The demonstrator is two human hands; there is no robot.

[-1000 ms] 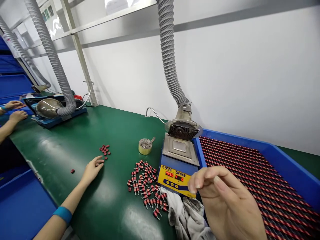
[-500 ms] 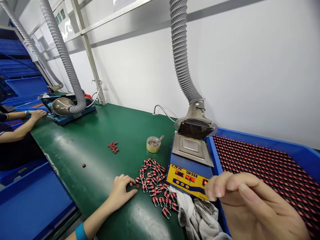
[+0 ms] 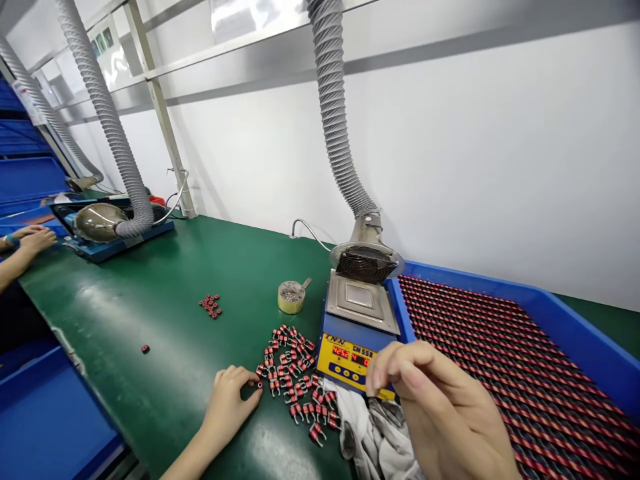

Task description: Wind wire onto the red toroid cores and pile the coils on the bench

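Note:
My left hand rests on the green table at the left edge of a pile of small red-and-black coils with bent metal leads. Its thumb and index finger close around one small red coil. Raised in the right foreground, my right hand has loosely curled fingers, with nothing visible between them. Behind it stands a blue-and-yellow solder pot with a lit red display. A fume hood hangs over its metal top.
A blue tray at right holds rows of red-and-black coils. Grey-white gloves lie by the pot. A round yellow tin, some red rings and a lone ring are on the table. At far left are a co-worker's hands.
The view has shifted to the right. My right hand has moved left, from the tray side toward the solder pot's front. My left thumb and index finger have drawn in around the small coil.

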